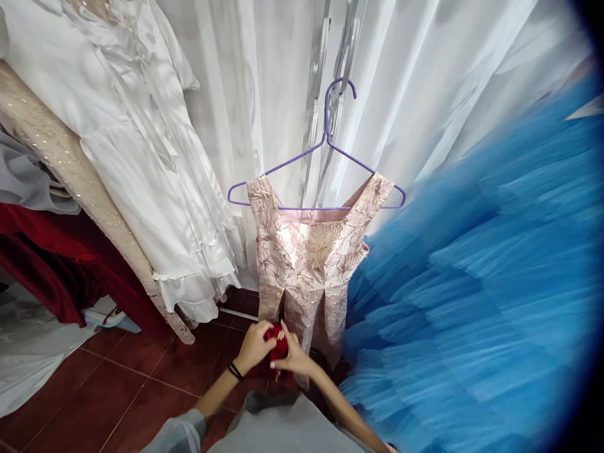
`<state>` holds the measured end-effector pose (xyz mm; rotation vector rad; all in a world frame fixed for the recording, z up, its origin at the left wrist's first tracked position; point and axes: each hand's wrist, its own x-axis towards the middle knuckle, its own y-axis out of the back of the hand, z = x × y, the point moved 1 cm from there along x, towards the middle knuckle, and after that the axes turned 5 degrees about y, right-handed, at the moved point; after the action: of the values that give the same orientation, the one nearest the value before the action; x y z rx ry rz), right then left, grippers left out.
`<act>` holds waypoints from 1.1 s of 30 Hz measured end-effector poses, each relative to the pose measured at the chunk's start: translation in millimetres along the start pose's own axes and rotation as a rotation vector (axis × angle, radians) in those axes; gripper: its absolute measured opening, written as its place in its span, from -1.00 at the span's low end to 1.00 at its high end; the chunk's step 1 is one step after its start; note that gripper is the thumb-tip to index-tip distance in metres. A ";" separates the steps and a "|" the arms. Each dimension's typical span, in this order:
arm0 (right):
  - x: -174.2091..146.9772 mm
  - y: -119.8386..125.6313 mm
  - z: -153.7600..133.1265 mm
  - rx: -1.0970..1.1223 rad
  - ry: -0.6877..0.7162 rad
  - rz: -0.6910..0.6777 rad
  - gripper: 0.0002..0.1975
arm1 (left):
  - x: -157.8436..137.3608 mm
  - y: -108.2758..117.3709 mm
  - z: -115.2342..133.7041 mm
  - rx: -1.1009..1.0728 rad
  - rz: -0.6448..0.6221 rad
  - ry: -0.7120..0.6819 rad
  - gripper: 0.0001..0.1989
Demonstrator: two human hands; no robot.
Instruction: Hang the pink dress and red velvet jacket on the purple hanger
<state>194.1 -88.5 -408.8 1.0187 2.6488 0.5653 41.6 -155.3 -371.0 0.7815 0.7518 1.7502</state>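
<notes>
Low in the middle of the head view, my two hands meet around a small dark red fabric piece (279, 348) with a pale, shiny ornament on it. Its kind is not clear. My left hand (255, 345), with black bands at the wrist, grips its left side, thumb on top. The fingers of my right hand (296, 357) pinch it from the right. Just beyond them hangs a pink and gold floral brocade dress (311, 251) on a purple hanger (302, 151). My hands hide part of its skirt.
A large blue tulle gown (476, 296) fills the right side. White ruffled dresses (141, 151), a beige sequined garment (70, 163) and dark red clothing (89, 270) hang at the left. White curtains (278, 75) stand behind, above a red tiled floor (117, 390).
</notes>
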 end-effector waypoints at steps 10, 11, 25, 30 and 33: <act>37.2 135.6 -203.1 0.070 0.711 0.565 -0.75 | 45.4 186.0 114.3 -0.244 0.629 -0.363 -0.49; 35.9 143.7 -215.0 0.117 0.737 0.609 -0.72 | 47.6 190.8 119.0 -0.277 0.607 -0.339 -0.46; 7.5 289.0 -240.5 0.015 0.889 0.980 -0.70 | 67.5 286.5 94.3 -0.471 0.858 -0.242 -0.85; 6.0 324.7 -234.5 -0.135 0.753 0.945 -0.76 | 70.4 319.3 83.2 -0.772 0.890 -0.212 -0.92; 22.8 284.8 -239.1 -0.422 0.741 0.817 -0.53 | 79.5 316.1 91.8 -0.966 0.760 -0.115 -0.97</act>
<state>258.6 57.4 -72.1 2.0131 2.2944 1.8802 -78.7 -154.7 -54.5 0.4795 -0.5727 2.3650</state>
